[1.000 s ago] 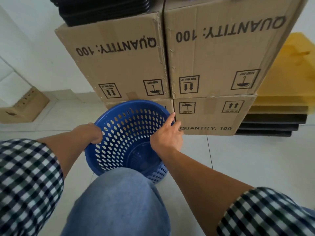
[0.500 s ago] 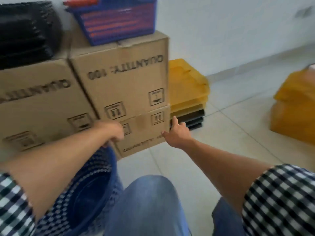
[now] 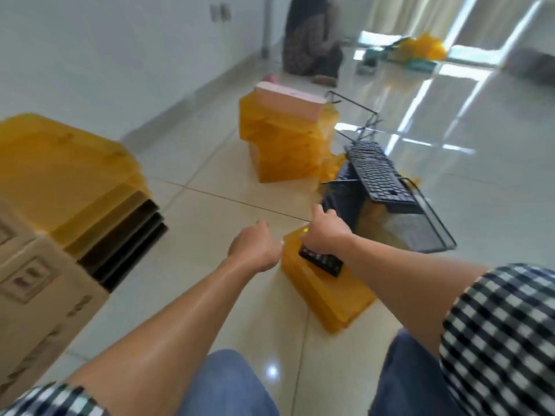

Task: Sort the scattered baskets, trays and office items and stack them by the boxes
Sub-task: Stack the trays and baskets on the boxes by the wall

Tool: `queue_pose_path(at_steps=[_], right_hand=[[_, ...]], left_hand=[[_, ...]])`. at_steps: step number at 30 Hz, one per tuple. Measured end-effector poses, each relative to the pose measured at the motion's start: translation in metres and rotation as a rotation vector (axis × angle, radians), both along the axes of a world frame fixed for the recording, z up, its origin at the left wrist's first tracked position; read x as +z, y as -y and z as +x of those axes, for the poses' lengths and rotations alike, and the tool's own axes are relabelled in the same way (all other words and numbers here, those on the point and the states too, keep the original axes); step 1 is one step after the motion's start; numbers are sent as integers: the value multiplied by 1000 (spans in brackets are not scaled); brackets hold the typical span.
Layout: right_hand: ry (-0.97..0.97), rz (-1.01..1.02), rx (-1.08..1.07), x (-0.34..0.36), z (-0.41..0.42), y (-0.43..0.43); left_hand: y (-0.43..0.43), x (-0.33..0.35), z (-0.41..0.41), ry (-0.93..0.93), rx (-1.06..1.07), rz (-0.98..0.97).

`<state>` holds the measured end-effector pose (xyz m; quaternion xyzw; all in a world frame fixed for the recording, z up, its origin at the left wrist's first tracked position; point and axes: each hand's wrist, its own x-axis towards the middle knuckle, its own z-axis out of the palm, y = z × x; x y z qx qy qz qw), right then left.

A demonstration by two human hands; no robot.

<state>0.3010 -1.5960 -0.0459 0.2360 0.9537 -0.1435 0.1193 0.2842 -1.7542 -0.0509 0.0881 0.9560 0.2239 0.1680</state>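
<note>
A translucent yellow tray [image 3: 324, 298] lies on the floor tiles in front of my knees, with a flat black device [image 3: 321, 261] resting on it. My right hand [image 3: 327, 232] is over the tray's far edge, just above the black device; its fingers are hidden, so any grip is unclear. My left hand [image 3: 255, 247] is beside the tray's left corner with fingers curled and nothing visible in it. The cardboard boxes [image 3: 39, 283] stand at the left, with a stack of yellow and black trays [image 3: 75, 175] against them.
Farther off stands another stack of yellow trays [image 3: 288, 145] with a pink box [image 3: 288, 103] on top. Black wire-mesh baskets [image 3: 414, 232] with a keyboard [image 3: 378, 175] across them sit right of my hand. A person [image 3: 312, 40] sits on the floor by the far wall.
My view swung right, away from the boxes and the blue basket. Both hands left the basket and boxes and now reach out to the yellow tray on the floor.
</note>
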Motion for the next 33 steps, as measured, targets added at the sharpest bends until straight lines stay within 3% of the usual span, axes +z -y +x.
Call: queue_pose_path(at_steps=[5, 8, 13, 18, 23, 28, 33], right_hand=[[68, -6, -249, 17, 41, -86], [3, -149, -386, 23, 47, -127], [-314, -566, -757, -14, 36, -177], [-324, -536, -927, -69, 39, -209], [-224, -498, -858, -92, 31, -218], [-101, -91, -604, -98, 27, -208], [-136, -30, -582, -87, 20, -205]], left_hand=[[-68, -24, 30, 109, -110, 173], [-97, -34, 33, 175, -78, 246], [-151, -55, 21, 370, 109, 363], [-195, -80, 16, 577, 302, 417], [-226, -98, 9, 505, 397, 412], [-238, -111, 12, 332, 368, 249], [-237, -103, 15, 209, 305, 193]])
